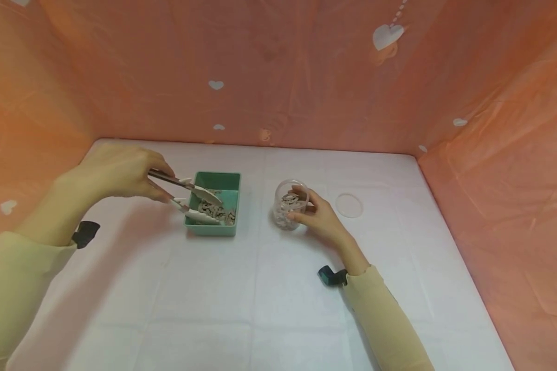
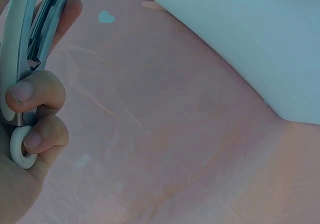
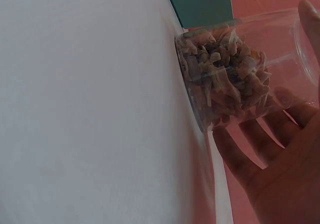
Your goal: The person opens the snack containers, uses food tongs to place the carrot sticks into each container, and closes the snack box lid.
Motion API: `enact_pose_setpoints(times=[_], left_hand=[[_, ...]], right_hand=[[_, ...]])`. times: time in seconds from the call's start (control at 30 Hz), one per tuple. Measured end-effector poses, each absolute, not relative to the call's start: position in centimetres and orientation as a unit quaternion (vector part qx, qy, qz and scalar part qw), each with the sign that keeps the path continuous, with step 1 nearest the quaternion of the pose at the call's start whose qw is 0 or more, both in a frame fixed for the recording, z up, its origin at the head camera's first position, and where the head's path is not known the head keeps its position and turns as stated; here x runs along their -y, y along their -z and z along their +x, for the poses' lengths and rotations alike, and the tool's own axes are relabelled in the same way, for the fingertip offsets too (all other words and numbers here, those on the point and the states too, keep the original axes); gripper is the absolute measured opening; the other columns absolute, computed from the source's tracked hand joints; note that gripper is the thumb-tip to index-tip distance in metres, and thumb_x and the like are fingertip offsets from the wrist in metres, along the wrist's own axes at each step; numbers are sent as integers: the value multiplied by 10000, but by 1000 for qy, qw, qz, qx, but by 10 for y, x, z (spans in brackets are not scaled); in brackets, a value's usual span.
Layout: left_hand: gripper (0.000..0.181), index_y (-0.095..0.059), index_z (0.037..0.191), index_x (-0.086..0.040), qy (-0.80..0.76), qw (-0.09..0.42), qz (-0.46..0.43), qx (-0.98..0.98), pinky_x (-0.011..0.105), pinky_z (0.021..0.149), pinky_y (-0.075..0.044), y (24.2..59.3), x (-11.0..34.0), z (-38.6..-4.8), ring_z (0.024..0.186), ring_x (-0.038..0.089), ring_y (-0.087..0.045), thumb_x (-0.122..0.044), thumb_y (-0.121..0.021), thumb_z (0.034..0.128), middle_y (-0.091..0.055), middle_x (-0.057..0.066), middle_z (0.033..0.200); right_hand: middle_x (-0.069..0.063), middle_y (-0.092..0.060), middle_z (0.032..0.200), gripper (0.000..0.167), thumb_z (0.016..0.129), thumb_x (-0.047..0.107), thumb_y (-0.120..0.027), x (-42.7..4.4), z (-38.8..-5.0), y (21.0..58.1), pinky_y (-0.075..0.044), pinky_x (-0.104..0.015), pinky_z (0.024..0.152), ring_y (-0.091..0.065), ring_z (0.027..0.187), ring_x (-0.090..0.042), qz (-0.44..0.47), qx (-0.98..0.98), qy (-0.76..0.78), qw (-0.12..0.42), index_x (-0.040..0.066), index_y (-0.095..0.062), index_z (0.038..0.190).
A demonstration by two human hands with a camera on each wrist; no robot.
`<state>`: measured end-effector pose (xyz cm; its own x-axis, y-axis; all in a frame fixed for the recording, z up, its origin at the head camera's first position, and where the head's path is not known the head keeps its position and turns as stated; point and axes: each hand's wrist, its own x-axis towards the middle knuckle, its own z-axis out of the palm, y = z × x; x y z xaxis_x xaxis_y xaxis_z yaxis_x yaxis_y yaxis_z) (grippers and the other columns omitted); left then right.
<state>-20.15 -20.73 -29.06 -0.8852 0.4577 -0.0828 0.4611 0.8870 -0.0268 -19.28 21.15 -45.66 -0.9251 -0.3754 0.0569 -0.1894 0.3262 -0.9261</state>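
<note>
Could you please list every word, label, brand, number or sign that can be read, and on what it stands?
There are none: no text can be read on the clear jar, green tray or tongs.
The orange backdrop shows pale hearts; its faint mark is too blurred to read.

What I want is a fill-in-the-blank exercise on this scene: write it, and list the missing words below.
1. The left hand holds a pair of ____.
2. The rectangular box is coloured ____.
3. In the head view, the clear jar gripped by the right hand is to the ____ of the box.

Missing words: tongs; green; right.
</note>
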Motion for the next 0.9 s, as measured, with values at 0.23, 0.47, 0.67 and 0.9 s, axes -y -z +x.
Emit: enact_pose_setpoints(times=[0.23, 0.47, 0.67, 0.9], left_hand=[[451, -796, 1006, -391, 18, 52, 239, -969, 380, 605, -445, 294, 207, -207, 757, 84, -629, -640, -901, 644, -742, -155, 945], [411, -790, 976, -396, -4, 63, 240, -969, 376, 604, -430, 298, 212, -211, 734, 85, -600, -599, -921, 644, -727, -161, 905], [373, -794, 965, -365, -16, 60, 246, -967, 361, 604, -422, 300, 211, -210, 737, 85, -595, -532, -936, 664, -726, -146, 897], [351, -767, 937, -402, -13, 65, 251, -966, 388, 614, -431, 297, 209, -210, 746, 79, -596, -565, -922, 667, -714, -175, 888]], right_hand=[[-125, -495, 1555, 706, 927, 129, -801, -212, -193, 456, -459, -505, 1095, -571, 1318, -391, -170, -809, 556, 83, 131, -468, 1549], [-142, -499, 1548, 710, 929, 121, -797, -210, -192, 456, -457, -514, 1096, -570, 1320, -406, -166, -809, 557, 88, 119, -459, 1553], [-137, -497, 1553, 714, 922, 113, -802, -209, -193, 455, -453, -505, 1102, -565, 1325, -395, -170, -810, 554, 83, 85, -458, 1548], [-141, -488, 1562, 720, 925, 132, -803, -210, -193, 456, -455, -505, 1100, -564, 1327, -401, -172, -811, 553, 84, 85, -452, 1552]])
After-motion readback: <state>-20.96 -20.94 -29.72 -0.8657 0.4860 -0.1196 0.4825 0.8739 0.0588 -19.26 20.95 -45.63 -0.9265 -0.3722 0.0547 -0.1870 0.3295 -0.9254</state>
